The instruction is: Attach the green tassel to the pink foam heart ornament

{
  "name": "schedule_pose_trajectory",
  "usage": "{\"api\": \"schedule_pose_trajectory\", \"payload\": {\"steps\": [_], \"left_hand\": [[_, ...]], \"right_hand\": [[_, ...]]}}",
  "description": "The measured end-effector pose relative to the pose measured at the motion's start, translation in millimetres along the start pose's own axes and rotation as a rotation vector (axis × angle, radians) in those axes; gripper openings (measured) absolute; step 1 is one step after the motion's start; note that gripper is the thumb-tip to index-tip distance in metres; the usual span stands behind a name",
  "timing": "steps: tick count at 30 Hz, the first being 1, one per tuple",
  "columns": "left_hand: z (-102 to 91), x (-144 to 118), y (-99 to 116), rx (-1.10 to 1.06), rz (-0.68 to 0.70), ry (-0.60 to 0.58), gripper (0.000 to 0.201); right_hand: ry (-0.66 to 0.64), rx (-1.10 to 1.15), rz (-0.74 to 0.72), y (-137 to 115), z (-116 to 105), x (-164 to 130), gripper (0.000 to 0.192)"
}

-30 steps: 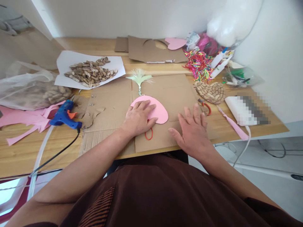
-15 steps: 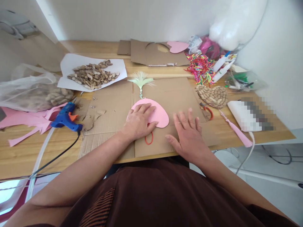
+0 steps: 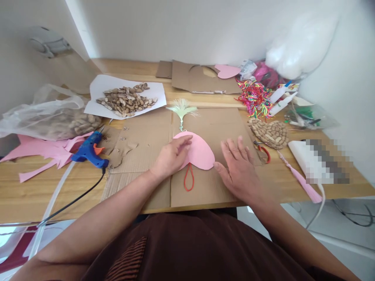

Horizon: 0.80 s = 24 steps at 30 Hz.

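Note:
A pink paper heart [image 3: 202,154] lies on the flat cardboard sheet [image 3: 146,156], its point toward the wall. From that point extends a pale green tassel [image 3: 182,113], and a red cord loop [image 3: 189,180] sticks out at the notch nearest me. My left hand [image 3: 174,155] is over the heart's left side with loosely bent fingers and nothing gripped; whether it touches the paper I cannot tell. Right of the heart, my right hand [image 3: 238,168] is spread palm down at the cardboard, its thumb tip by the heart's edge.
A blue glue gun [image 3: 90,150] lies at left beside pink scraps [image 3: 49,150]. Peanut shells [image 3: 125,99] are piled on white paper behind it. At right sit a shell-covered heart [image 3: 269,133], red-handled pliers [image 3: 264,153], a pink tassel [image 3: 304,183] and colourful cords [image 3: 254,97].
My left hand has lifted and slid left off the heart's middle, uncovering more pink paper and the red loop. The right hand stays beside the heart. The whole view has shifted slightly.

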<state>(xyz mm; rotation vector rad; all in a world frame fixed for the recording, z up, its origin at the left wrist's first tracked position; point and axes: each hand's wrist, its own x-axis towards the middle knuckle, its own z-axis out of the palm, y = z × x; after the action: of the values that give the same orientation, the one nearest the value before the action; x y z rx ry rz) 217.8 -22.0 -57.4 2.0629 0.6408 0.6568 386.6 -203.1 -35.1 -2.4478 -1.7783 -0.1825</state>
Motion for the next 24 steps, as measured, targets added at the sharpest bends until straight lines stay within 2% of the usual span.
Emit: {"api": "schedule_pose_trajectory", "payload": {"steps": [2, 4, 6, 8, 11, 15, 17, 20, 24], "left_hand": [[-4.2, 6, -4, -0.221, -0.114, 0.172, 0.034], [-8.8, 11, -7, -0.32, -0.17, 0.316, 0.031], [-11.6, 15, -11, -0.341, -0.134, 0.416, 0.028], [-11.2, 16, -15, -0.315, -0.047, 0.472, 0.033], [-5.0, 15, -20, -0.301, 0.036, 0.434, 0.044], [2.5, 12, -22, -0.244, -0.017, 0.268, 0.045], [2.9, 10, -22, -0.152, -0.035, 0.252, 0.048], [1.3, 9, -22, -0.071, -0.012, 0.26, 0.051], [-0.3, 9, -20, -0.051, 0.025, 0.232, 0.053]], "right_hand": [[-0.01, 0.028, -0.07, -2, 1, 8, 0.062], [-0.031, 0.068, -0.134, -4, 1, 18, 0.056], [-0.043, 0.111, -0.2, -6, 1, 31, 0.052], [-0.056, 0.15, -0.265, -11, 0, 45, 0.052], [-0.102, 0.218, -0.355, -31, 1, 65, 0.055], [-0.131, 0.352, -0.464, -67, 18, 88, 0.059], [-0.146, 0.406, -0.465, -78, 30, 95, 0.06], [-0.181, 0.441, -0.422, -82, 39, 101, 0.065], [-0.229, 0.527, -0.381, -74, 34, 107, 0.063]]}}
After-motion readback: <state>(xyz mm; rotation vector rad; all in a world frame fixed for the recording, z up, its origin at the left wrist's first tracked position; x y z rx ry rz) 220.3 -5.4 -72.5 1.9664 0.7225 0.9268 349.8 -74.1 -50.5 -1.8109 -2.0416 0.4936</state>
